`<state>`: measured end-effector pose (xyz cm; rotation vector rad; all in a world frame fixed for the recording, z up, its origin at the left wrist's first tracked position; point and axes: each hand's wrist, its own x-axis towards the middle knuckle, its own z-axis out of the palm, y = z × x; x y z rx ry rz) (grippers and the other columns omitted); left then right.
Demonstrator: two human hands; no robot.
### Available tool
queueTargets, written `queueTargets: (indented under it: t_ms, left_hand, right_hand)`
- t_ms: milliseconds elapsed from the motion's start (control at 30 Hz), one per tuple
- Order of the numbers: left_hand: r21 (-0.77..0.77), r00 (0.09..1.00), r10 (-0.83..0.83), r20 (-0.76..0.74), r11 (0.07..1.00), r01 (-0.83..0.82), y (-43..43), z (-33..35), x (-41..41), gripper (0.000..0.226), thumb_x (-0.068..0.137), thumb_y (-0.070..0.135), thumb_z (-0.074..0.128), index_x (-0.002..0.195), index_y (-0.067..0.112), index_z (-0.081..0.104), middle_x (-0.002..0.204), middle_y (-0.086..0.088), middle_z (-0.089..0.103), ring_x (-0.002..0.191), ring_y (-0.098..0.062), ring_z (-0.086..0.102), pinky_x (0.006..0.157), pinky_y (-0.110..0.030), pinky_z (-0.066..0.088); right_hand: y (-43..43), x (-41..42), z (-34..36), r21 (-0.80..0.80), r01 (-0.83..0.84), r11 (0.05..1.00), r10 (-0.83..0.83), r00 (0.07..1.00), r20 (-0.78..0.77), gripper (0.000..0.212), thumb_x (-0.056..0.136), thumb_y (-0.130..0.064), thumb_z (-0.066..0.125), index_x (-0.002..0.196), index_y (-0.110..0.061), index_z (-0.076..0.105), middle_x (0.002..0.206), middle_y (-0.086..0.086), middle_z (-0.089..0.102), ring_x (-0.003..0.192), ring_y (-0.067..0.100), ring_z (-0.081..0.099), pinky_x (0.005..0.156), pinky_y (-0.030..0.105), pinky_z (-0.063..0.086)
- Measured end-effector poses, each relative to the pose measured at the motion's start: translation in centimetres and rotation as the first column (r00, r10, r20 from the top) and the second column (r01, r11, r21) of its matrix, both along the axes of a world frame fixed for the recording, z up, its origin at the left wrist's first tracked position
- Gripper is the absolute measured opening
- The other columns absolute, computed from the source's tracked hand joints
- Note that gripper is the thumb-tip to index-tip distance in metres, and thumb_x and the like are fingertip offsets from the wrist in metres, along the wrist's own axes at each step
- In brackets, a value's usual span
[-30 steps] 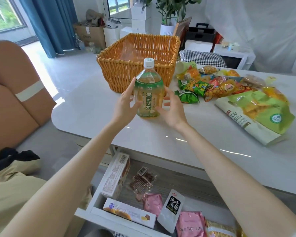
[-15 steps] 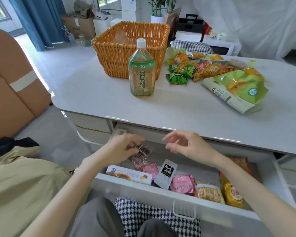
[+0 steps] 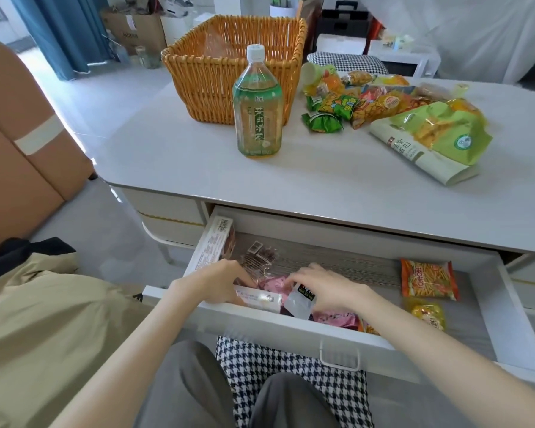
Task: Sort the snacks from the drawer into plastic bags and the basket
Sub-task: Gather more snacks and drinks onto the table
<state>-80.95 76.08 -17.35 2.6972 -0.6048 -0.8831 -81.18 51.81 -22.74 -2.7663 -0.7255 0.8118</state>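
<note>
Box [image 3: 260, 299] in left hand [image 3: 220, 282] lies along drawer [image 3: 260, 327] front

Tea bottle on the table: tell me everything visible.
The tea bottle is clear plastic with a white screw cap, a green-and-yellow label with Chinese characters, and pale amber liquid inside. It stands upright, capped, on the white tabletop, just in front of the wicker basket; contact between them cannot be told. Nothing else touches it.

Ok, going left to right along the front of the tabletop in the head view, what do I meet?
Tea bottle → small green packet → large green snack bag. The wicker basket is left out: the bottle stands in front of it.
</note>
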Motion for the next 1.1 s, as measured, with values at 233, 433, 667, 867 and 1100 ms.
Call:
queueTargets:
  t_ms: [233, 433, 667, 867, 1100]
  left_hand:
    - [-0.113, 0.998, 0.060, -0.019, 0.992, -0.061, 0.9, -1.1, 0.1, 0.046, 0.080, 0.030, 0.075, 0.124, 0.028, 0.063, 0.125, 0.012, 0.062, 0.103, -0.001, 0.054, 0.085, -0.012, 0.036]
    - [-0.161, 0.994, 0.080, -0.072, 0.983, -0.091, 1.0, -1.3, 0.2, 0.040, 0.077, 0.027, 0.078, 0.115, 0.033, 0.069, 0.116, 0.018, 0.065, 0.095, 0.004, 0.053, 0.088, -0.014, 0.042]
    - [-0.183, 0.988, 0.120, -0.093, 0.974, -0.135, 1.1, -1.4, 0.2, 0.037, 0.073, 0.026, 0.080, 0.108, 0.035, 0.072, 0.102, 0.024, 0.063, 0.094, 0.001, 0.056, 0.085, -0.016, 0.044]
    - [-0.169, 0.992, 0.071, -0.109, 0.982, -0.089, 0.5, -1.2, 0.8, 0.042, 0.074, 0.031, 0.079, 0.115, 0.030, 0.070, 0.107, 0.020, 0.065, 0.092, 0.002, 0.057, 0.082, -0.012, 0.041]
    - [-0.260, 0.985, 0.133, -0.106, 0.953, -0.157, -1.8, -2.2, 2.6, 0.023, 0.090, 0.029, 0.063, 0.109, 0.017, 0.065, 0.098, 0.000, 0.068, 0.085, -0.021, 0.065, 0.074, -0.033, 0.052]
  right_hand:
    - [-2.2, 1.6, 1.2, 0.242, 0.267, 0.933, -0.273, 0.962, -0.009, 0.019, 0.086, -0.026, 0.070, 0.073, -0.020, 0.057, 0.077, -0.008, 0.056, 0.069, 0.007, 0.052, 0.056, 0.017, 0.034]
    - [1.8, 3.2, -0.3, 0.298, 0.401, 0.866, -0.295, 0.891, -0.344, 0.016, 0.087, -0.029, 0.069, 0.092, -0.017, 0.060, 0.086, -0.004, 0.060, 0.072, 0.010, 0.056, 0.053, 0.017, 0.044]
    - [3.2, 2.8, -1.7, 0.103, 0.354, 0.929, -0.318, 0.911, -0.263, 0.074, 0.073, -0.021, 0.083, 0.131, -0.005, 0.041, 0.124, 0.009, 0.052, 0.104, 0.025, 0.054, 0.069, 0.023, 0.041]
    - [0.9, 2.4, -1.4, 0.134, 0.502, 0.854, -0.426, 0.824, -0.373, 0.028, 0.073, -0.021, 0.080, 0.074, -0.018, 0.052, 0.074, -0.003, 0.057, 0.063, 0.011, 0.053, 0.055, 0.022, 0.038]
    - [-5.3, 2.0, 1.5, 0.306, 0.733, 0.607, -0.652, 0.680, -0.335, 0.015, 0.082, -0.016, 0.071, 0.092, -0.006, 0.063, 0.085, 0.008, 0.066, 0.076, 0.019, 0.062, 0.066, 0.031, 0.047]
